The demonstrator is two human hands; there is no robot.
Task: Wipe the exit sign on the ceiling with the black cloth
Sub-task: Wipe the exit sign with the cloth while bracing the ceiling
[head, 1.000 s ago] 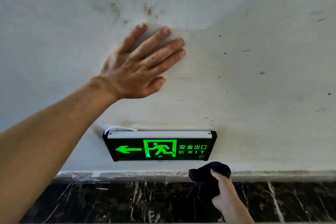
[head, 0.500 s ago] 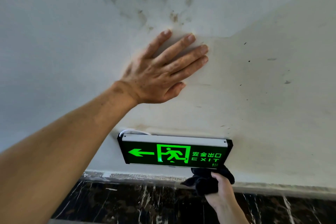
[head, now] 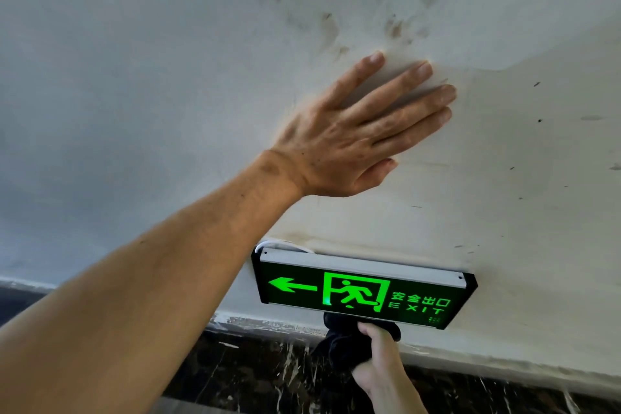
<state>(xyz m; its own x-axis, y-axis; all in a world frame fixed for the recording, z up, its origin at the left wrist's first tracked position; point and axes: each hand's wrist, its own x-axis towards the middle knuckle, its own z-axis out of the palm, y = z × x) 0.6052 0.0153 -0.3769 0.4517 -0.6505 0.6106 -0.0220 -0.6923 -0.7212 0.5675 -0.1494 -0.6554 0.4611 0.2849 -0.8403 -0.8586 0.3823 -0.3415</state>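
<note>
The exit sign [head: 363,289] hangs from the white ceiling, a black box with a glowing green arrow, running figure and EXIT lettering. My right hand [head: 378,360] is just below it, shut on the bunched black cloth [head: 339,339], which touches the sign's lower edge near its middle. My left hand [head: 356,134] lies flat against the ceiling above the sign, palm up, fingers spread slightly, holding nothing.
The ceiling [head: 521,178] is stained with brown smudges [head: 336,10] above my left hand. A white cable [head: 282,244] loops out behind the sign's left end. Below the sign runs a dark marble wall band [head: 268,376].
My right hand has risen with the cloth from below the sign's right end to its lower edge and slid left. My left hand stays pressed to the ceiling; the view has shifted.
</note>
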